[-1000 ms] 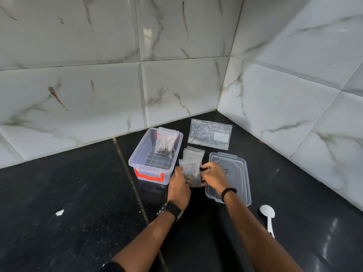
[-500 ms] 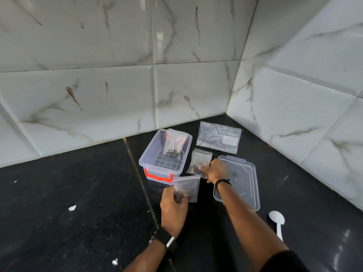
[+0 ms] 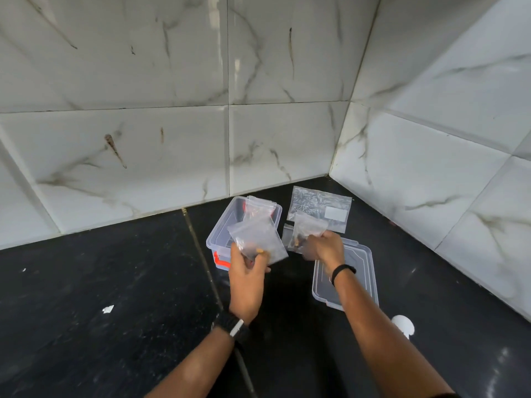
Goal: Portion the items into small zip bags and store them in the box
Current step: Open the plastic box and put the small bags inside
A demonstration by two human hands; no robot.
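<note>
Clear box (image 3: 221, 225) already keeps 1 filled bag (image 3: 258, 209); left hand (image 3: 248, 271) pinches a second bag (image 3: 257, 239), right hand (image 3: 323, 248) grips a third bag (image 3: 309, 229); lid (image 3: 360, 271) still off.

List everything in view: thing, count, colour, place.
box: one, clear with orange latch, counter centre
small zip bags: three, clear; one in box, one in left hand, one in right hand
large bag: one, clear, white label, behind
lid: one, clear, right of box
spoon: one, white, near right forearm
scrap: one, white, counter left
left hand: black watch
right hand: black wristband
</note>
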